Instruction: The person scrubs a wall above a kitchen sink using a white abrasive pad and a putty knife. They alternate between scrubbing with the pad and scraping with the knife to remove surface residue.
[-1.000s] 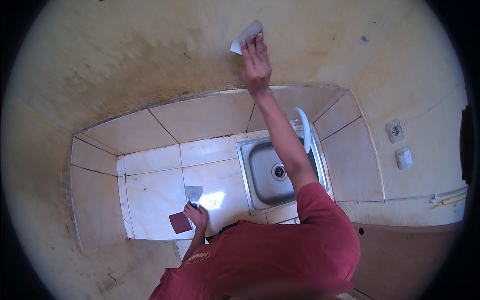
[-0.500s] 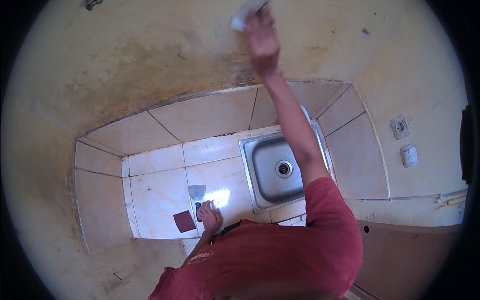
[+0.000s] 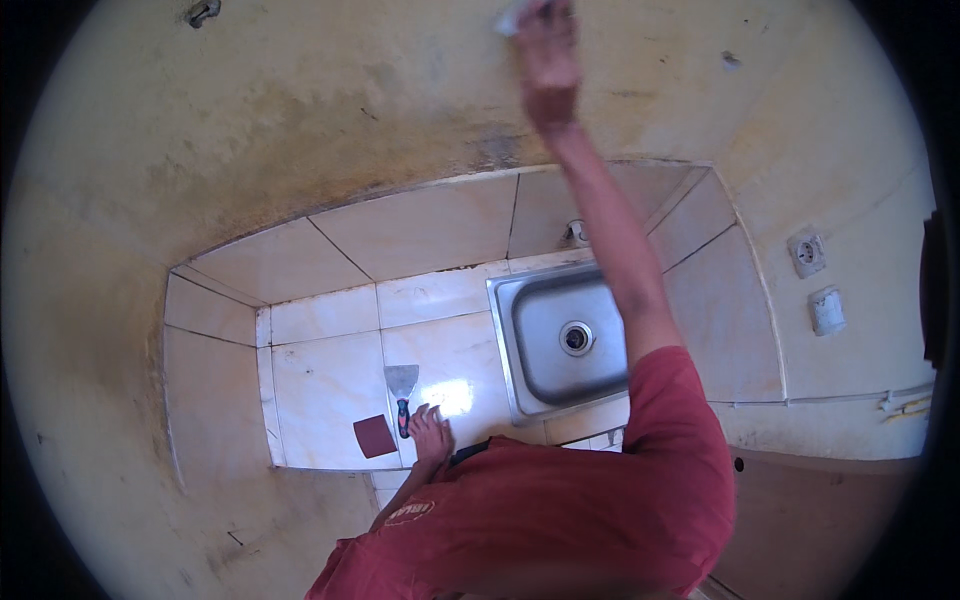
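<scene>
- The wall [image 3: 300,120] above the sink [image 3: 565,340] shows yellow with dark stains over much of it; I judge the rubbing is far from finished, since only the patch high above the sink is under work.
- My right hand [image 3: 548,50] is raised high, arm stretched almost straight over the sink, fingers closed on a pale sheet of sandpaper [image 3: 510,20] pressed to the wall.
- My left hand [image 3: 430,432] rests flat on the counter [image 3: 320,385] left of the sink, fingers spread and empty, touching the handle of a putty knife [image 3: 402,390].
- A dark red square pad [image 3: 375,436] lies just beside that knife, further from the sink.
</scene>
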The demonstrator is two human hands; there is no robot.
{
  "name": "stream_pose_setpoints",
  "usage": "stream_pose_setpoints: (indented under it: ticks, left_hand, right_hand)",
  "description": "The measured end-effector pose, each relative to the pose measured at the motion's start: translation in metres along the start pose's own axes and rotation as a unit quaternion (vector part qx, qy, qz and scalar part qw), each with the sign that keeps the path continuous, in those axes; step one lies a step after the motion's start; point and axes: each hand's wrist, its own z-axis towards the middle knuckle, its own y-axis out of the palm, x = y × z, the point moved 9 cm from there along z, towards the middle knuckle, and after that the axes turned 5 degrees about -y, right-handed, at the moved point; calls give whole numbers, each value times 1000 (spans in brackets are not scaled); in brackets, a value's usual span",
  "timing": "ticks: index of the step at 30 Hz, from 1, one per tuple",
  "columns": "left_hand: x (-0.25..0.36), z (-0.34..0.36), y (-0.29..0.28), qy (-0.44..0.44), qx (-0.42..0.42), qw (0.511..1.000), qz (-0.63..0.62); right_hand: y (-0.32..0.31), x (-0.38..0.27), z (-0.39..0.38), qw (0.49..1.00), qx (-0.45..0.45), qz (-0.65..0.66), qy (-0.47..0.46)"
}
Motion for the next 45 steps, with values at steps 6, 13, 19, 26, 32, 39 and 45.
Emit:
stream_pose_setpoints:
  ticks: [6,13,19,26,32,39,45]
  left_hand:
    - [-17,-41,-7,-83,-2,996,-20]
    - [-45,-77,-25,-186,68,980,-16]
    - [-55,-101,-12,-218,125,968,-6]
    - [-47,-101,-19,-246,118,961,-33]
    - [-58,-101,-26,-251,146,956,-45]
    - [-81,-108,-31,-228,130,965,-21]
    - [-87,-88,-50,-193,135,968,-85]
  right_hand:
    - [22,-79,-28,966,-119,148,-176]
    - [15,-41,-20,997,-41,68,-16]
    - [2,-9,-11,988,-49,124,-79]
    - [18,-63,-28,985,-65,125,-100]
    - [8,42,30,997,9,76,22]
    - [19,-65,7,985,-31,130,-111]
    - [-7,13,44,994,84,-11,62]
